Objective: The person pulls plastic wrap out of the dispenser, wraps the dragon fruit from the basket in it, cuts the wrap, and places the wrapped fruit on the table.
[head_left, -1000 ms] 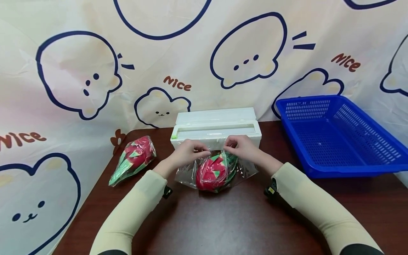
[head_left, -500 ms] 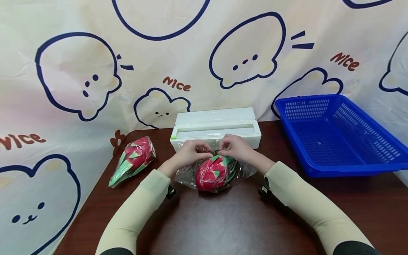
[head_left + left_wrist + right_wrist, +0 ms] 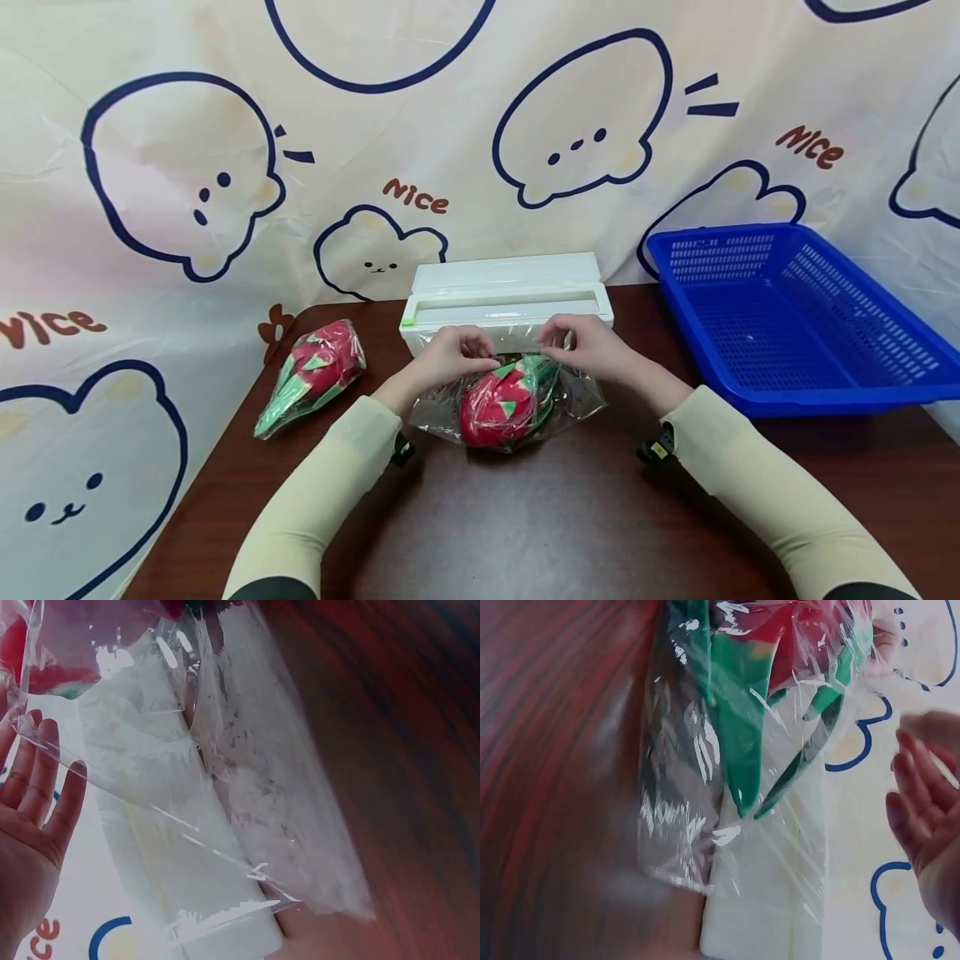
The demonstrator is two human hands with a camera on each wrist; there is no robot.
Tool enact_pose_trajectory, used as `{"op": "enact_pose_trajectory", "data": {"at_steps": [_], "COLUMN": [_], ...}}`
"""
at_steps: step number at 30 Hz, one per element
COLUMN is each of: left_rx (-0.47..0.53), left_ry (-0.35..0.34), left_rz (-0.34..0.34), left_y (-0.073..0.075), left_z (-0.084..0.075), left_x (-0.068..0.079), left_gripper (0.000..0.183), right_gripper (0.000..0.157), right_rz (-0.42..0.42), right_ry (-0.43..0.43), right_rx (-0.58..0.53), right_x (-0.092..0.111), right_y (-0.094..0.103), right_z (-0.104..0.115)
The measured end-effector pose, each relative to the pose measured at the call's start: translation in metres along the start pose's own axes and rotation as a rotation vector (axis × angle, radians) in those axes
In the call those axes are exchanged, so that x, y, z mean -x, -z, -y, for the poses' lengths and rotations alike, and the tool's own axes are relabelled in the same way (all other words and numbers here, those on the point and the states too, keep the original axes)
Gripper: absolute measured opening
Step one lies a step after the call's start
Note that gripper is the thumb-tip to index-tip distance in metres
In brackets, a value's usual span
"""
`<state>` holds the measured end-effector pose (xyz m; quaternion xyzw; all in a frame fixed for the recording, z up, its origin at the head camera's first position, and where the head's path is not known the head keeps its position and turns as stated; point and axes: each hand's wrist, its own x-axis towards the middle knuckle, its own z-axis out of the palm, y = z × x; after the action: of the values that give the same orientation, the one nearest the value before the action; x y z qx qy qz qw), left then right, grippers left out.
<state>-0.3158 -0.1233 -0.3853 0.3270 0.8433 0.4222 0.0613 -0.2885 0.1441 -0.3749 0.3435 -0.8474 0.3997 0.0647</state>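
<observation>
A red and green dragon fruit (image 3: pixel 497 410) lies on the table in front of me, partly covered by clear plastic wrap (image 3: pixel 583 398) that spreads out on both sides. My left hand (image 3: pixel 448 360) pinches the film at the fruit's far side; the film's edge runs across its fingers (image 3: pixel 69 799) in the left wrist view. Over the fruit's far right side, my right hand (image 3: pixel 588 346) has loosely bent fingers, and in the right wrist view it stands apart from the film. Just behind the fruit is a white wrap dispenser (image 3: pixel 517 310), lid raised.
Another dragon fruit (image 3: pixel 324 360), wrapped in film, lies at the left of the brown table (image 3: pixel 525 525). At the right stands a blue plastic basket (image 3: pixel 832 402). A printed cloth (image 3: pixel 480 125) hangs close behind the table.
My right hand first came in toward the left hand above the fruit, then moved back out to the right. The left hand shifted slightly right and stayed at the film. The fruit barely moved.
</observation>
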Motion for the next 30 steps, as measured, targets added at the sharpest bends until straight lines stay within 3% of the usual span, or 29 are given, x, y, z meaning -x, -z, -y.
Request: {"op": "enact_pose_trajectory", "data": {"at_steps": [5,10,16,23,30], "left_rx": [0.001,-0.013,-0.036,-0.037,-0.008], "left_ry": [-0.021,-0.024,-0.052,-0.103,-0.078], "left_rz": [-0.009,0.009,0.020,0.029,0.037], "left_y": [0.001,0.000,-0.002,-0.004,-0.005], "left_z": [-0.002,-0.003,0.000,0.002,0.002], "left_x": [0.001,0.001,0.001,0.000,0.001], "left_gripper": [0.008,0.003,0.006,0.007,0.008], "right_gripper": [0.029,0.016,0.008,0.005,0.004], "right_rz": [0.125,0.140,0.116,0.050,-0.006], "right_ry": [0.141,0.211,0.131,-0.029,-0.140], "right_rx": [-0.051,-0.019,-0.061,-0.084,-0.072], "right_x": [0.005,0.001,-0.005,-0.012,-0.015], "right_y": [-0.001,-0.005,-0.010,-0.023,-0.036], "right_z": [0.003,0.006,0.009,0.008,0.011]}}
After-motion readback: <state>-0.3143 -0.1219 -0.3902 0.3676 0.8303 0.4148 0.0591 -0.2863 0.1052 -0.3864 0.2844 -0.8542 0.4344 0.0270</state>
